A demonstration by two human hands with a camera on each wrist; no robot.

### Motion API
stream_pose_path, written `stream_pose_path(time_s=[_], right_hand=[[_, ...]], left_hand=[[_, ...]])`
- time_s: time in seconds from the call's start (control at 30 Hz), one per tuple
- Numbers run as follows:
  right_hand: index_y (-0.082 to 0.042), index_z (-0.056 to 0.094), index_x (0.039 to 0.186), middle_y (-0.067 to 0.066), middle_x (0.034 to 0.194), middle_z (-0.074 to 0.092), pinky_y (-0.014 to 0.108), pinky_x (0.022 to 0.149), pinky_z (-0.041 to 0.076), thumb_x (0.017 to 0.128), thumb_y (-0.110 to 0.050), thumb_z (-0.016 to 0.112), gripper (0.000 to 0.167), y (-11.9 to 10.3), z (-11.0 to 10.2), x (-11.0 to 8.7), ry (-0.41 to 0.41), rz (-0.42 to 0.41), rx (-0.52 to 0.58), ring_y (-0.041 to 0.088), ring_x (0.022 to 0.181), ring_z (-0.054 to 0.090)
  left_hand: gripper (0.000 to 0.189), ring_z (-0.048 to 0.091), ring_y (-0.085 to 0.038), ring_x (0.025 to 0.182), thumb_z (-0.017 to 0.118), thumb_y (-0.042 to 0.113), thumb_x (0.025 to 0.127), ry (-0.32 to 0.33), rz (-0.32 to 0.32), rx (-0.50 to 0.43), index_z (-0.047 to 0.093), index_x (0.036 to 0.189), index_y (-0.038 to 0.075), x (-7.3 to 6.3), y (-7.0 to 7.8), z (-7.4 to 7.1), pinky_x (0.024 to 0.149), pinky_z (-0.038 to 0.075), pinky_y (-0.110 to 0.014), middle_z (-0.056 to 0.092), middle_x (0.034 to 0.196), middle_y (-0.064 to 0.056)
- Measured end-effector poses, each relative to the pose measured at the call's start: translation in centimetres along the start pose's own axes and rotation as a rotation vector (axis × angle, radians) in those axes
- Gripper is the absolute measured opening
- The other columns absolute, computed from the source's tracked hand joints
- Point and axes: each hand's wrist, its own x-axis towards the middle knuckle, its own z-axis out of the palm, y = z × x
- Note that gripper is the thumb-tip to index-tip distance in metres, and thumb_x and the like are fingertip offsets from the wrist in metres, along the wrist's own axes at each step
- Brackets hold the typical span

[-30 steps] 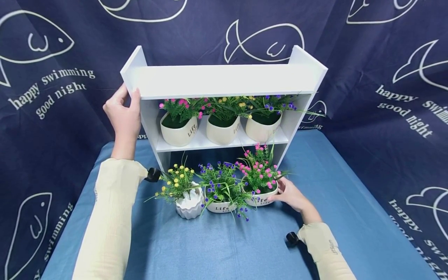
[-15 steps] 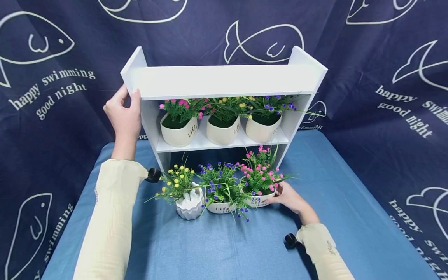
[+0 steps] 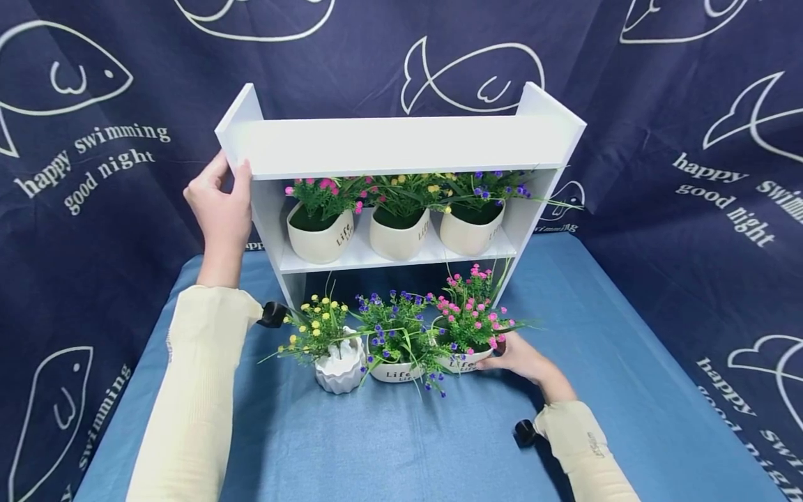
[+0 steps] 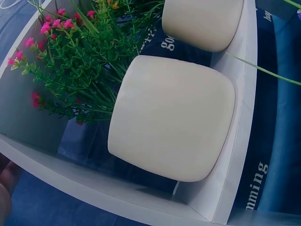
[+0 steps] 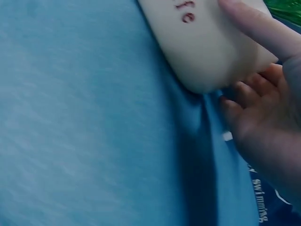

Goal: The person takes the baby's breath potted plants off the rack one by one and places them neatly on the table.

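A white shelf rack [image 3: 401, 146] stands on the table, and my left hand [image 3: 221, 209] grips the upper edge of its left side panel. Only a bit of that hand [image 4: 6, 188] shows in the left wrist view. In front of the rack's right end, my right hand [image 3: 522, 359] holds a cream flowerpot [image 3: 463, 362] of pink flowers by its right side. The right wrist view shows the thumb on the lettered front of this flowerpot [image 5: 211, 52] and the curled fingers [image 5: 251, 92] at its side and back. Left of it are a purple-flowered pot [image 3: 396, 371] and a fluted white pot [image 3: 341, 369] with yellow flowers.
Three cream pots stand on the rack's middle shelf: pink flowers [image 3: 321, 233], yellow flowers [image 3: 399, 233] and purple flowers [image 3: 472, 230]. A blue cloth [image 3: 351, 446] covers the table. A dark fish-print curtain [image 3: 351, 70] hangs behind.
The pink flowers at my right hand have shifted a little to the right, their pot slightly to the left. My left hand and the rack look the same.
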Motion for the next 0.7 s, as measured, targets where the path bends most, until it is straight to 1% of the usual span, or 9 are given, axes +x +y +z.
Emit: stream_pose_path(time_s=[0.13,0.23,0.3,0.4,0.5,0.57,0.6,0.63,0.7], right_hand=[[0.005,0.039,0.143,0.025,0.142,0.048,0.039,0.107,0.043,0.079,-0.011,0.077,0.076,-1.1,-1.7,-0.6,0.018,0.036,-0.134,0.027,0.128,0.052],[0.005,0.03,0.148,0.03,0.149,0.036,0.056,0.109,0.033,0.083,-0.01,0.072,0.078,-2.5,-3.6,-1.0,0.034,0.048,-0.21,0.046,0.134,0.039],[0.009,0.028,0.147,0.033,0.149,0.032,0.061,0.108,0.029,0.085,-0.005,0.068,0.075,-3.6,-5.1,-1.0,0.029,0.041,-0.233,0.053,0.135,0.034],[0.013,0.029,0.145,0.035,0.147,0.034,0.062,0.108,0.028,0.09,-0.005,0.062,0.066,-5.7,-7.4,-1.1,0.057,0.067,-0.305,0.055,0.134,0.033],[0.013,0.032,0.144,0.035,0.145,0.038,0.054,0.111,0.032,0.096,-0.011,0.057,0.059,-8.2,-9.4,-0.9,0.172,0.092,-0.397,0.051,0.134,0.037],[0.009,0.035,0.144,0.031,0.144,0.042,0.034,0.111,0.038,0.099,-0.017,0.054,0.055,-9.9,-10.4,-0.6,0.302,0.094,-0.412,0.035,0.133,0.047],[0.009,0.037,0.144,0.03,0.143,0.045,0.024,0.107,0.04,0.1,-0.019,0.052,0.054,-10.8,-10.8,-0.4,0.375,0.076,-0.399,0.023,0.13,0.051],[0.008,0.038,0.143,0.023,0.142,0.051,0.015,0.102,0.04,0.1,-0.02,0.052,0.053,-11.7,-11.2,-0.1,0.448,0.053,-0.362,0.012,0.126,0.054],[0.006,0.041,0.143,0.006,0.135,0.06,0.003,0.092,0.038,0.1,-0.022,0.053,0.053,-13.4,-11.7,0.5,0.59,-0.01,-0.227,-0.005,0.114,0.054]], left_hand=[[0.03,0.067,-0.004,0.106,0.061,0.015,0.089,-0.002,-0.014,0.0,0.071,0.117,0.013,-0.1,0.1,0.1,0.091,0.05,-0.018,0.07,0.118,-0.008],[0.03,0.066,-0.006,0.108,0.061,0.016,0.089,-0.002,-0.02,-0.005,0.071,0.118,0.013,-0.1,0.2,0.1,0.094,0.05,-0.02,0.069,0.119,-0.007],[0.03,0.066,-0.007,0.11,0.061,0.016,0.089,-0.002,-0.02,-0.006,0.071,0.118,0.013,-0.1,0.2,0.0,0.095,0.05,-0.021,0.069,0.12,-0.007],[0.031,0.066,-0.008,0.111,0.061,0.017,0.09,-0.003,-0.018,0.002,0.071,0.118,0.013,-0.1,0.2,0.0,0.096,0.05,-0.022,0.069,0.12,-0.007],[0.03,0.066,-0.008,0.111,0.061,0.017,0.09,-0.004,-0.014,0.004,0.071,0.118,0.013,-0.1,0.1,0.0,0.094,0.05,-0.02,0.069,0.12,-0.007],[0.03,0.066,-0.008,0.11,0.061,0.017,0.09,-0.005,-0.014,0.002,0.071,0.118,0.013,-0.1,0.1,0.0,0.095,0.05,-0.021,0.069,0.12,-0.007],[0.03,0.066,-0.008,0.11,0.061,0.017,0.09,-0.007,-0.014,0.001,0.071,0.118,0.013,-0.1,0.0,0.0,0.095,0.05,-0.021,0.069,0.12,-0.007],[0.03,0.066,-0.008,0.11,0.061,0.017,0.09,-0.01,-0.015,-0.002,0.071,0.119,0.014,-0.1,0.0,0.0,0.095,0.05,-0.022,0.069,0.121,-0.007],[0.03,0.066,-0.008,0.11,0.061,0.017,0.09,-0.014,-0.022,-0.004,0.071,0.119,0.015,-0.1,0.1,0.0,0.095,0.05,-0.022,0.069,0.12,-0.006]])
